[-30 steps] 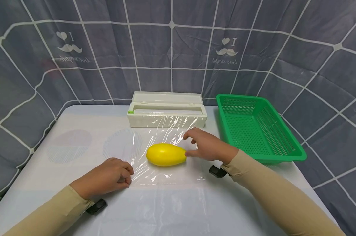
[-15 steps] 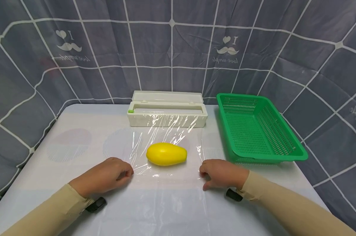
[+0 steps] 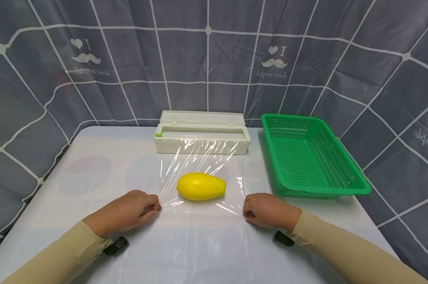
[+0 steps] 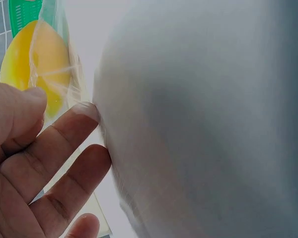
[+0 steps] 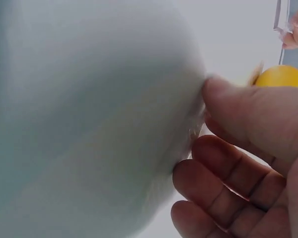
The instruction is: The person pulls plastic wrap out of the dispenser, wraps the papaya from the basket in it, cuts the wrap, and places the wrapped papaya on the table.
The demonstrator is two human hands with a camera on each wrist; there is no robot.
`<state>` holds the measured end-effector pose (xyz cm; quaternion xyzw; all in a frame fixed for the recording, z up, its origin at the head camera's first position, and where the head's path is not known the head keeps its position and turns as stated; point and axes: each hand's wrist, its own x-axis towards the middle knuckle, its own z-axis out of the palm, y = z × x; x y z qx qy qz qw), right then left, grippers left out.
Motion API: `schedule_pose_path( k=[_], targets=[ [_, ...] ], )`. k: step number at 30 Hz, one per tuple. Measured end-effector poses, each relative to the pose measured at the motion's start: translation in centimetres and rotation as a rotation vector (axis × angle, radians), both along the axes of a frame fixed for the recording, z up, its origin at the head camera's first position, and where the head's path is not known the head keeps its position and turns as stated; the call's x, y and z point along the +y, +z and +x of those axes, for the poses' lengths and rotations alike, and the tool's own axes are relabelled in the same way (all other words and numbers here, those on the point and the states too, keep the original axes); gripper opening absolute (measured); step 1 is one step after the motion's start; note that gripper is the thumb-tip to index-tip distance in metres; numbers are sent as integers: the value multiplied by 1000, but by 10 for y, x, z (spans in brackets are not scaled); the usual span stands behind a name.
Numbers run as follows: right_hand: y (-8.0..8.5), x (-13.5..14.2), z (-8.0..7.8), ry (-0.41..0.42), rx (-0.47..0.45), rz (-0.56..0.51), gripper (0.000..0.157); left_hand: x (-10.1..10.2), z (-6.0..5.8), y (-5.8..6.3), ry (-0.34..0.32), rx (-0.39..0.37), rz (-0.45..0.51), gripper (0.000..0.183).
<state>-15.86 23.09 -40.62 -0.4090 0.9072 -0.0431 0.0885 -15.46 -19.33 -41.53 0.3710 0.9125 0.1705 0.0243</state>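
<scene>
A smooth yellow papaya-like fruit [image 3: 201,186] lies on its side, narrow end to the right, on a sheet of clear plastic wrap [image 3: 231,205]. The sheet runs forward from a white wrap dispenser [image 3: 201,146] whose lid stands up at the back. At the sheet's near left corner, my left hand [image 3: 125,211] pinches the film between thumb and finger. My right hand [image 3: 268,211] pinches the near right corner. In the left wrist view, creased film crosses in front of the fruit [image 4: 17,59]. The right wrist view shows curled right fingers [image 5: 221,161] by the film edge.
A green perforated basket [image 3: 304,157] stands right of the dispenser, near the right forearm. The white table [image 3: 93,157] has faint printed circles. A grey curtain [image 3: 182,55] with white grid lines hangs behind and at both sides.
My right hand has moved from the fruit's narrow end, right and nearer, to the film's near right corner, where its fingers closed on the edge. The left hand stays at its corner.
</scene>
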Motion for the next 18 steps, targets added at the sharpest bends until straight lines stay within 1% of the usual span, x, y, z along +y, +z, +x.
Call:
schedule_pose_path(
  k=[3, 5, 12, 18],
  targets=[
    [0, 1, 0, 25, 42, -9, 11, 0, 2, 1, 13, 25, -9, 23],
    [0, 1, 1, 24, 49, -24, 14, 0, 2, 0, 18, 38, -12, 24],
    [5, 2, 3, -38, 2, -65, 19, 0, 2, -1, 31, 73, -1, 27],
    [6, 3, 3, -46, 6, -67, 22, -1, 3, -3, 27, 108, -10, 20]
  ],
)
